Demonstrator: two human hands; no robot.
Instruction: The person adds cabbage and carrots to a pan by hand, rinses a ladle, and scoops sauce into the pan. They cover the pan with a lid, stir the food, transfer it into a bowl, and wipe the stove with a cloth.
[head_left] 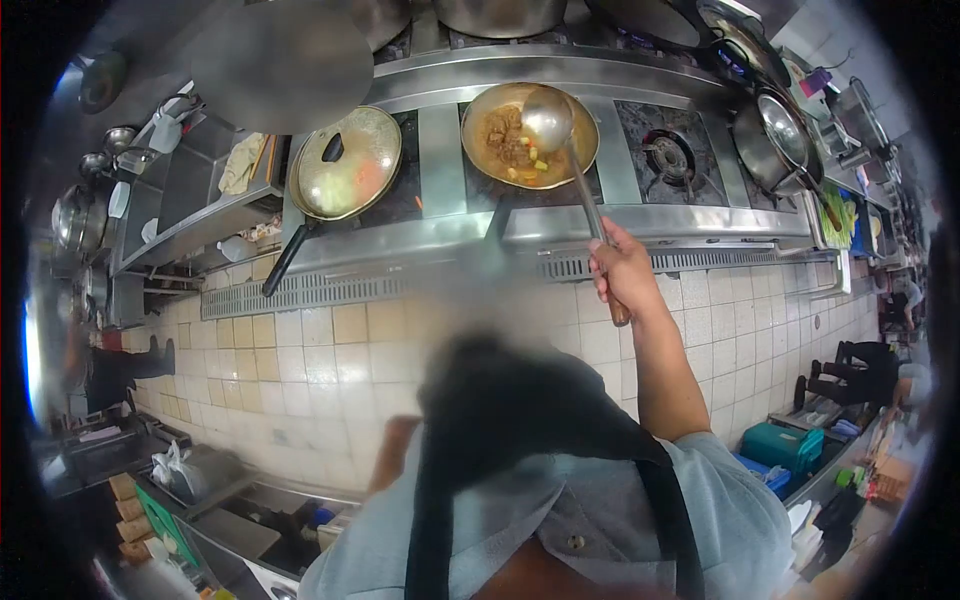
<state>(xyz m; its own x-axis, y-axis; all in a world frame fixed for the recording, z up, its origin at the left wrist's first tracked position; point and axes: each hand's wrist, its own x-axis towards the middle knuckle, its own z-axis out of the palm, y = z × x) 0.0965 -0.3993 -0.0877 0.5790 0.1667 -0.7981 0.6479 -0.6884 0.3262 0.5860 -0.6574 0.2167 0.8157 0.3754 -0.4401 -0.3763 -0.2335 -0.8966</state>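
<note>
Right hand [622, 265] is wrapped around the long metal ladle [548, 120] near its brown handle end. Left hand isn't distinguishable, only a blurry left forearm [395, 450]; we can't tell whether that hand is open or holding anything. The ladle's bowl is in the round metal pan [478, 112], beside brown chunky food [508, 145] in sauce with yellow and green bits, all on the steel stove surface [660, 218]. Looks like we're working the food with the ladle; moving it further calls for a firm grip and a low, controlled bowl inside the rim. Clear domed lid with black knob [365, 150] covers the pan to the left; round dark burner [668, 158] to the right. No brands, labels or writing we can read.
</note>
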